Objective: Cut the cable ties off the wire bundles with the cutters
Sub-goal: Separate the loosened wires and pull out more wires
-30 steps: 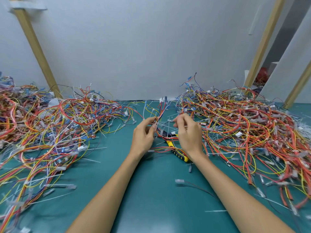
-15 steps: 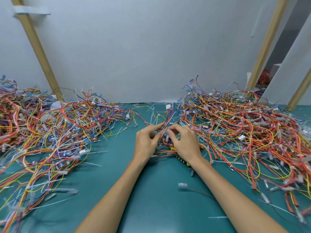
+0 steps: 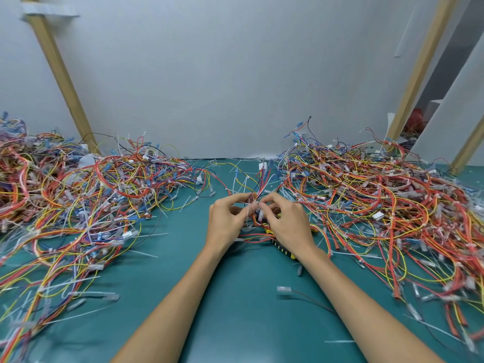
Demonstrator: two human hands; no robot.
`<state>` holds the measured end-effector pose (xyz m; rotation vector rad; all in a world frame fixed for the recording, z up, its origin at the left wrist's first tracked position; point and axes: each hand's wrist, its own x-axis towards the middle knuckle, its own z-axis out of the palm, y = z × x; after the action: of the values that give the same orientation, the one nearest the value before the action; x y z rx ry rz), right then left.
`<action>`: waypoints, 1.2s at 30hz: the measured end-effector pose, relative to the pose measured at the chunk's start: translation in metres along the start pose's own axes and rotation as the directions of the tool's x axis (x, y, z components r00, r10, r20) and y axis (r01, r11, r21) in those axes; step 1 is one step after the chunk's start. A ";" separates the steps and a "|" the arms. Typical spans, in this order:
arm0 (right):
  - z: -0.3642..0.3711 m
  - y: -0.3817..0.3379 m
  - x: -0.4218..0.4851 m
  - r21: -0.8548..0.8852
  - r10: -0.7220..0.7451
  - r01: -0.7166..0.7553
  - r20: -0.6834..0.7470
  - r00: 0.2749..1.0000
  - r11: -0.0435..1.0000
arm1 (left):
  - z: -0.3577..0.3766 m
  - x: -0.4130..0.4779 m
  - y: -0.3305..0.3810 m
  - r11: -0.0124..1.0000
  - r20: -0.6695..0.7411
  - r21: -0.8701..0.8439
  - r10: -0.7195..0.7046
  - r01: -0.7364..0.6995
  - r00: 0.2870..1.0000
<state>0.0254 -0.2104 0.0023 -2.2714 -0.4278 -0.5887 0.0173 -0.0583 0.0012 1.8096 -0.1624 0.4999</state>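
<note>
The wire bundle I'm working on is at the middle of the surface, between the two big heaps. Its red, yellow, blue and black wires fan out toward the far edge. My left grip pinches it from the left between thumb and fingertips. My right grip pinches it from the right, and the fingertips of the two grips almost meet. I can't make out a cable tie clearly among the fingers.

The cutters lie on the surface under my right wrist, with only the yellow-and-black handle showing; neither grip touches them. A loose connector with a dark lead lies nearer to me. A large wire heap fills the left side and another heap fills the right. White ties are scattered through both heaps.
</note>
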 end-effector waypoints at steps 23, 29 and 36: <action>0.009 0.013 0.013 -0.055 0.027 -0.025 0.034 0.999 0.998 | 0.008 0.013 -0.010 0.992 0.019 0.108 0.064 -0.066 0.998; 0.009 0.010 0.016 -0.057 0.056 -0.053 0.047 0.997 0.997 | 0.010 0.017 -0.014 0.995 0.019 0.097 0.028 -0.030 0.999; -0.011 0.008 0.053 0.155 0.081 -0.145 0.360 0.929 0.977 | 0.005 0.044 -0.012 1.000 0.021 0.005 -0.006 0.006 1.000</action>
<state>0.0704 -0.2172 0.0333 -2.2093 -0.4966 -0.0743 0.0628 -0.0532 0.0079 1.8202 -0.1704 0.4775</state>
